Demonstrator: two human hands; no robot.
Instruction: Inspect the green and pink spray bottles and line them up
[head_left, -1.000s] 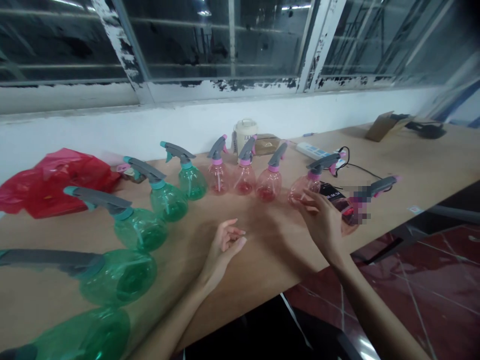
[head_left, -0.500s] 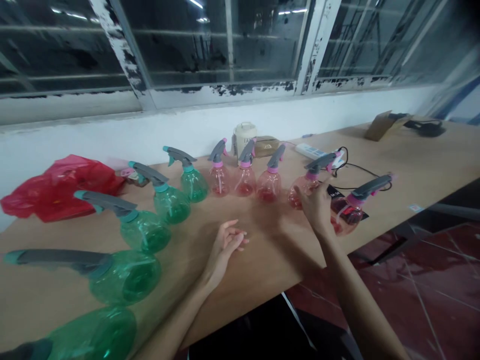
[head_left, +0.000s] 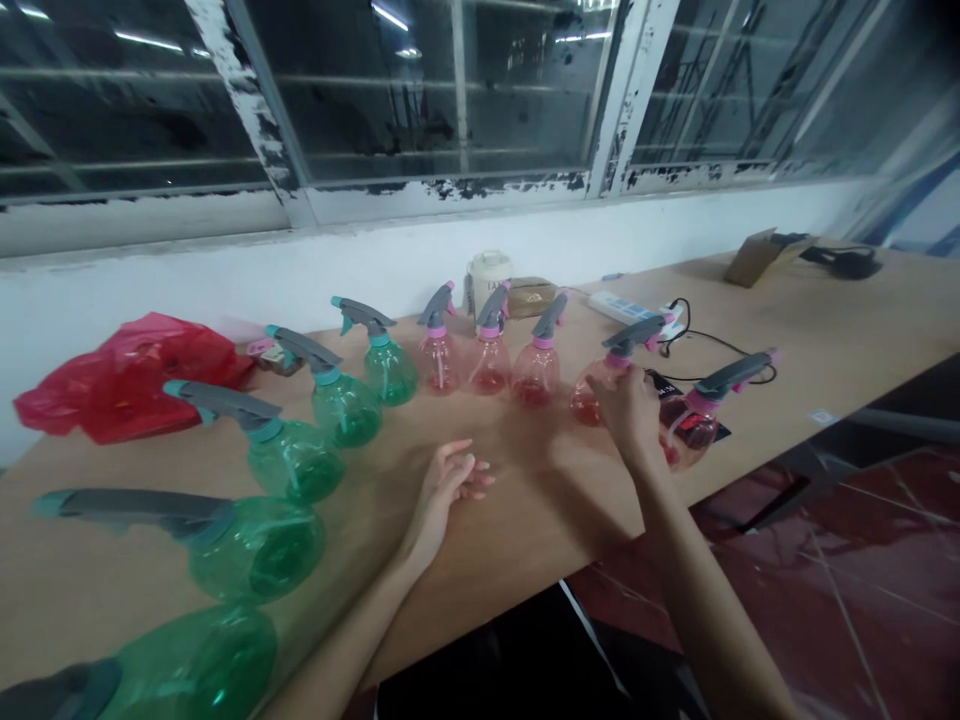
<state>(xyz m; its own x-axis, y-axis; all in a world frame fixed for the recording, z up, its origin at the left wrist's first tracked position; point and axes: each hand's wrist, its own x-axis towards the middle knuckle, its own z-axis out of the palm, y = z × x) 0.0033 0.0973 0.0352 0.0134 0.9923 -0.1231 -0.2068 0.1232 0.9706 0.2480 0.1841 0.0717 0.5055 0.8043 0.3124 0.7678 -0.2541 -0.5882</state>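
Observation:
My right hand (head_left: 634, 408) is wrapped round the body of a pink spray bottle (head_left: 586, 402) that stands upright on the table, its grey trigger head above my fingers. Just right of that hand is another pink spray bottle (head_left: 686, 435), with a black phone (head_left: 664, 385) partly hidden behind it. My left hand (head_left: 442, 495) hovers over the middle of the table, holding nothing, its fingers loosely bent and apart. Beyond it stand more pink bottles (head_left: 535, 375). A curve of several green spray bottles (head_left: 296, 460) runs along the left side.
A red plastic bag (head_left: 142, 375) lies at the back left. Along the wall are a cream canister (head_left: 489, 270), a brown package (head_left: 534, 297) and a white power strip (head_left: 630, 308) with a black cable. A cardboard piece (head_left: 754, 257) sits farther right. The table's front edge runs close below my arms.
The pink bottle in my right hand has shifted slightly left and toward me. My left hand has stayed in nearly the same place, its fingers moving a little.

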